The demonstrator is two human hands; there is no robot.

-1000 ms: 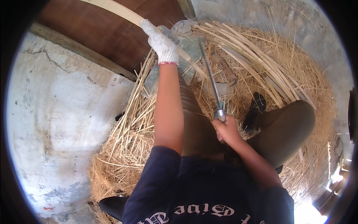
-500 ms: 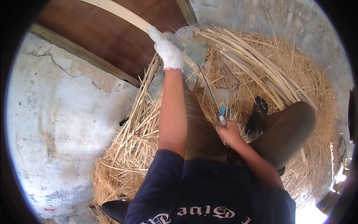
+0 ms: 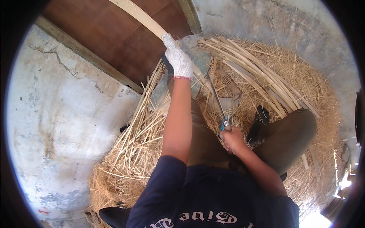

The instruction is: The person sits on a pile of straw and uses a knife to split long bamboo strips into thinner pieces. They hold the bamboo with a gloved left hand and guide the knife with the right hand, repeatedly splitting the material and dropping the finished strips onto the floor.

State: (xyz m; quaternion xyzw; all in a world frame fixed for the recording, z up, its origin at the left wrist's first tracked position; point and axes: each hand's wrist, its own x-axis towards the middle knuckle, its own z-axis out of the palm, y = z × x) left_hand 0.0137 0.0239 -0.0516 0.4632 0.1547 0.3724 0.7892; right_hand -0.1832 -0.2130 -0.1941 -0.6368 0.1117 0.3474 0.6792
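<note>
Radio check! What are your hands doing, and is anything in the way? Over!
Left hand gloved, gripping pale strip. Right hand bare, holding knife. Blade by strip's near end, contact unclear. Shavings heaped around.

Left arm (image 3: 177,121) outstretched, gloved left hand (image 3: 178,59) seemingly curled, bare right hand (image 3: 233,140) fisted nearer

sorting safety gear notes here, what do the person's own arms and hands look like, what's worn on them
The left hand wears a white knitted glove with a red edge at the wrist. The right hand is bare. Both forearms are bare below short, dark navy sleeves.
</note>
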